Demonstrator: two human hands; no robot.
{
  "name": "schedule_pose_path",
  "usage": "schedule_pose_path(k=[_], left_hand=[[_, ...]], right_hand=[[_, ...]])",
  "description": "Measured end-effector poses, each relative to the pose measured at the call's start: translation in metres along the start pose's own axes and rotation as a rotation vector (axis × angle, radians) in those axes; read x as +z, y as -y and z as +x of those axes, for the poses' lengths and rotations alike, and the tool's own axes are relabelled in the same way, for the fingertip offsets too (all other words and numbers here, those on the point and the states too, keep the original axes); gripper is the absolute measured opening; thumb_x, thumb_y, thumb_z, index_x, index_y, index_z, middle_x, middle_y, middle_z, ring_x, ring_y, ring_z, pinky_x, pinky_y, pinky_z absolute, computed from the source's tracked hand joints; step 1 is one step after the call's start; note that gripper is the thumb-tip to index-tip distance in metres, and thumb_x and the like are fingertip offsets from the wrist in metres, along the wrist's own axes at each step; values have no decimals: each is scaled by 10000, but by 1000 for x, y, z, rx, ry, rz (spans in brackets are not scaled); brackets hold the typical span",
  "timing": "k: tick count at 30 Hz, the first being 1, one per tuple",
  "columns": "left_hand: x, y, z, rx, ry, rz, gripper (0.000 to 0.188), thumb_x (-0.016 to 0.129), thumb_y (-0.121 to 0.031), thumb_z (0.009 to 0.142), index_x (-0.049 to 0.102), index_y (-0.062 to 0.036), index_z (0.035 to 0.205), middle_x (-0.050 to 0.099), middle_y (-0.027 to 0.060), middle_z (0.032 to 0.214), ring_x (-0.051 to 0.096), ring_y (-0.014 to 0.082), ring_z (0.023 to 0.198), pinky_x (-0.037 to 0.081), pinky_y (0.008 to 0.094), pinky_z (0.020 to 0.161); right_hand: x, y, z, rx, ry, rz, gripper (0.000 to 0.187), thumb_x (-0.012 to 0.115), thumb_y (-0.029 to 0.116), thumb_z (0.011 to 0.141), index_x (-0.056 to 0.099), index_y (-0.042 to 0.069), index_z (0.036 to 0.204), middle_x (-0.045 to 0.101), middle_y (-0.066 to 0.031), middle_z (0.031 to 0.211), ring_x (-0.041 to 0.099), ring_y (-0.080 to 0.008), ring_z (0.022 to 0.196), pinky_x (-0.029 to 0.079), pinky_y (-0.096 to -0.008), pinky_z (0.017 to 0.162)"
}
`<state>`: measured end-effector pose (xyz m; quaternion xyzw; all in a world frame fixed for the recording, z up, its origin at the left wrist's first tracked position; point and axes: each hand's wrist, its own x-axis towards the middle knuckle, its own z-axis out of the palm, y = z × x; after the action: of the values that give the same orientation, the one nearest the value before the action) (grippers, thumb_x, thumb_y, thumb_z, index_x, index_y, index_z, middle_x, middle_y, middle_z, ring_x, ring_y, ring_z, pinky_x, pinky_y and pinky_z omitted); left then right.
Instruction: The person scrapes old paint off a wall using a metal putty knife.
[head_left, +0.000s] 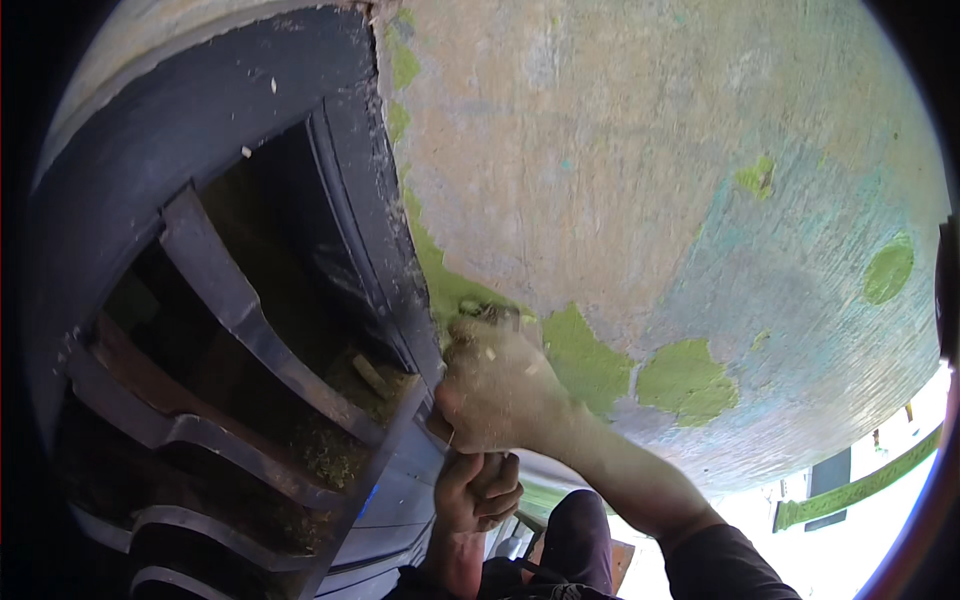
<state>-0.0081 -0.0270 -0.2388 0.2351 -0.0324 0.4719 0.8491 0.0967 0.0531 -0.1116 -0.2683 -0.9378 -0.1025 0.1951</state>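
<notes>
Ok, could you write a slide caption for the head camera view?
Right hand at a green-patched wall, left hand just below, beside a dark-framed barred opening.

The right hand [500, 385] is blurred, whatever it may hold is hidden, and the lower edge crops the dark sleeve [725, 566].

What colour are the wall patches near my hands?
The patches are yellowish green, clearest in the head view.
</notes>
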Motion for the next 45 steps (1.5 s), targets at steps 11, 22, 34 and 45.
schedule_pose_path(k=[11,22,34,45], left_hand=[[7,10,-10,-60,-223,-49,287,497,-343,956,455,-60,943,362,11,575,274,46,335,222,192,271],[-4,-16,13,-21,37,21,401,424,-413,971,524,-55,1121,410,18,618,290,45,345,252,206,275],[-107,65,-99,-444,-459,-72,330,485,-392,948,488,-83,1066,476,24,683,335,87,408,273,237,372],[-127,90,-67,90,-199,45,321,510,-336,961,492,-24,887,428,36,657,321,58,402,255,187,315]], right_hand=[[6,2,-11,44,76,-26,276,612,351,684,638,124,530,589,-60,550,566,-207,637,397,-332,775],[-21,1,15,43,89,-150,294,624,365,656,600,128,484,544,-73,506,518,-231,597,414,-321,709],[175,36,-125,157,356,170,347,561,338,744,597,93,501,594,-111,531,562,-285,510,445,-359,657],[140,27,-90,-60,171,117,247,610,286,654,564,126,470,506,-38,472,514,-210,574,384,-326,658]])
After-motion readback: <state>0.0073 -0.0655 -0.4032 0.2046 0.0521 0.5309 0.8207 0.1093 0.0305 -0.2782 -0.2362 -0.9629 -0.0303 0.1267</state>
